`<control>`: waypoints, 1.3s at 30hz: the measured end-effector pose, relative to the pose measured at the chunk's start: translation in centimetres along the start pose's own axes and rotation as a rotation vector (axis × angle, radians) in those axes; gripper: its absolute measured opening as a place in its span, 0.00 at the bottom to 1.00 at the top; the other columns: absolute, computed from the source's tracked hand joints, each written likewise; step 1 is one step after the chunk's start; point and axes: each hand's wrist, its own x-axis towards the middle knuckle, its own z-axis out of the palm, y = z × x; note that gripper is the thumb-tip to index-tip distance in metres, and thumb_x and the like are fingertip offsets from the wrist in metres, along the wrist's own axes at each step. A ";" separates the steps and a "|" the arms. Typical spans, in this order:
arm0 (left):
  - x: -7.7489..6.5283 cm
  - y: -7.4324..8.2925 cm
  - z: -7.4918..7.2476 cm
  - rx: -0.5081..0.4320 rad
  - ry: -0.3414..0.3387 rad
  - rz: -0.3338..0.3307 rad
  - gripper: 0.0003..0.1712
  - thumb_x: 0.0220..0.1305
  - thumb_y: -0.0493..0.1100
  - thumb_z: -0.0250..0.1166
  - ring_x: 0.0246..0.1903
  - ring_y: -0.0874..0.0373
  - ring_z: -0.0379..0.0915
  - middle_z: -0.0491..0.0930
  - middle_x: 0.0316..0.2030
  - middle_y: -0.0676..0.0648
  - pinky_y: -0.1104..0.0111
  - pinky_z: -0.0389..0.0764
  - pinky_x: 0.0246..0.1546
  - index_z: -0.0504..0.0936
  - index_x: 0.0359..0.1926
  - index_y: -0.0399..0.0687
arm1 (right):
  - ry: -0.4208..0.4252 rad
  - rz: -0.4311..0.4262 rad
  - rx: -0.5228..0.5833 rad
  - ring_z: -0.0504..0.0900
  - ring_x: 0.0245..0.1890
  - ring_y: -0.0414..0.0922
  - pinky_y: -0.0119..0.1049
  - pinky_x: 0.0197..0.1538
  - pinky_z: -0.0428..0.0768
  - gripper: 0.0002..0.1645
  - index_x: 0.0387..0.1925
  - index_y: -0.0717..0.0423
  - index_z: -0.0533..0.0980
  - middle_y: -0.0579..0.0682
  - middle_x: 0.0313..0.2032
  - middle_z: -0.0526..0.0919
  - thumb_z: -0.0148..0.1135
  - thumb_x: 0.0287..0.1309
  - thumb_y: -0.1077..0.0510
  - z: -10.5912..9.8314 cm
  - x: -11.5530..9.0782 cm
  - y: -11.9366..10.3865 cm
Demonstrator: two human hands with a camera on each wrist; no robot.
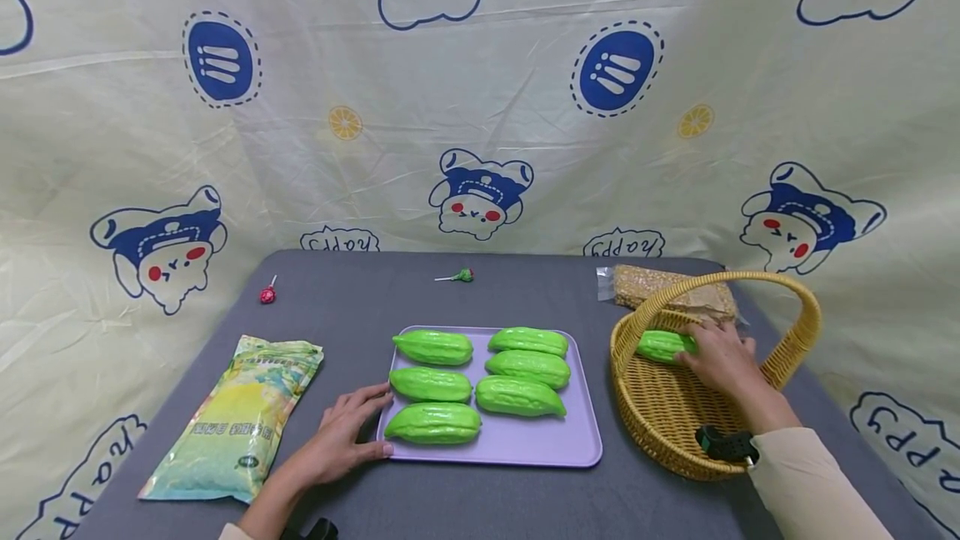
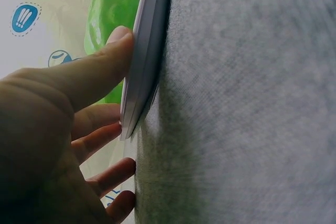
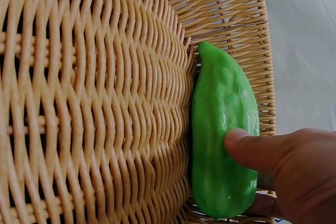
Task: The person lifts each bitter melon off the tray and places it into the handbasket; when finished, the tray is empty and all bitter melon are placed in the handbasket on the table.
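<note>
Grasp of a moulded object inside a container. The green gourd (image 3: pixel 220 145) lies within the wicker basket (image 1: pixel 678 402), alongside its wall. The right hand (image 1: pixel 720 354) grasps it: the thumb presses the near face, while the other fingers are largely hidden behind, so their exact placement cannot be told. The basket's handle (image 1: pixel 808 332) arches above this hand. Because the gourd's surface looks glossy and the thumb bears on only 1 small area, the gourd could roll or slip back if the pinch is uneven; a steep lift might also knock it against the handle or rim, and a snagged sleeve could tip the basket.

To the left of the basket, the lilac tray (image 1: pixel 583 432) carries 6 similar gourds (image 1: pixel 438 423) in 2 columns of 3. The left hand (image 1: pixel 341 433) touches the tray's left edge with its fingers extended rather than clenched; a firm sideways push there would probably slide the tray and set its rounded load rolling.

Farther out on the grey table (image 1: pixel 487 502) are a plastic bag (image 1: pixel 240 423), a grain packet (image 1: pixel 645 284) beyond the basket, and 2 lollipops (image 1: pixel 267 294).
</note>
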 end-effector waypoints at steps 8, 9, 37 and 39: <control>0.0 -0.1 0.1 0.003 0.010 0.011 0.39 0.51 0.54 0.70 0.59 0.45 0.59 0.64 0.66 0.44 0.60 0.57 0.45 0.71 0.63 0.44 | -0.027 0.019 -0.007 0.60 0.55 0.72 0.72 0.48 0.56 0.31 0.56 0.63 0.71 0.69 0.55 0.71 0.64 0.55 0.49 -0.2 -0.2 -0.4; 0.0 -0.1 0.1 0.003 0.011 0.012 0.39 0.51 0.54 0.70 0.59 0.45 0.59 0.65 0.66 0.44 0.60 0.57 0.45 0.71 0.63 0.44 | -0.026 0.020 -0.010 0.60 0.55 0.72 0.72 0.48 0.56 0.31 0.56 0.63 0.70 0.70 0.56 0.71 0.64 0.55 0.49 -0.2 -0.3 -0.4; 0.0 -0.1 0.0 0.003 0.003 0.012 0.40 0.52 0.56 0.69 0.61 0.44 0.59 0.64 0.66 0.44 0.57 0.58 0.46 0.70 0.63 0.45 | 0.017 0.031 0.006 0.61 0.52 0.72 0.69 0.46 0.57 0.28 0.53 0.62 0.71 0.69 0.56 0.69 0.64 0.55 0.50 -1.2 -1.5 -1.5; 0.0 -0.1 0.0 0.005 0.006 0.017 0.40 0.52 0.56 0.69 0.60 0.44 0.59 0.65 0.66 0.44 0.57 0.58 0.46 0.70 0.63 0.44 | 0.025 0.030 0.015 0.59 0.53 0.73 0.70 0.47 0.56 0.29 0.54 0.63 0.70 0.70 0.57 0.68 0.64 0.56 0.49 -1.5 -1.6 -1.6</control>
